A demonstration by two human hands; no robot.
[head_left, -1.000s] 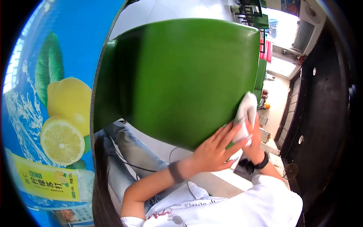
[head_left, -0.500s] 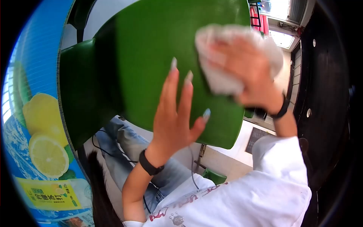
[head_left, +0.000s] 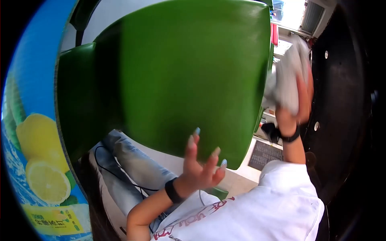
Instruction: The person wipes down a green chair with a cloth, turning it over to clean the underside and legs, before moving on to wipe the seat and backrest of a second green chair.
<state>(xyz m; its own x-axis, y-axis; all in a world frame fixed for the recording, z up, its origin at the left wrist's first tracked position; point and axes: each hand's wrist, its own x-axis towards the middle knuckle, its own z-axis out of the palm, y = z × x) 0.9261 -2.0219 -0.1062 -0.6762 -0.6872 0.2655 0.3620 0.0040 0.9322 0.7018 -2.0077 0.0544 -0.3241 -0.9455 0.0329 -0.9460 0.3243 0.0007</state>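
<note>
A white cloth [head_left: 288,78], blurred by motion, is gripped in my right hand [head_left: 304,96]. Both are off the right edge of a green chair [head_left: 193,80], whose broad, smooth surface fills the middle of the view. Over the chair's lower edge is my left hand [head_left: 199,170], its fingers spread and curved with nothing in them. Both wrists wear black bands.
At the left a table edge shows a blue printed top with lemon pictures [head_left: 44,160]. A dark panel with round holes [head_left: 337,80] runs along the right side. My legs in jeans [head_left: 136,156] are below the chair, with a thin black cable across them.
My right hand has moved right with the cloth, from the green surface to beyond its edge. My left hand has drawn down and back toward my body.
</note>
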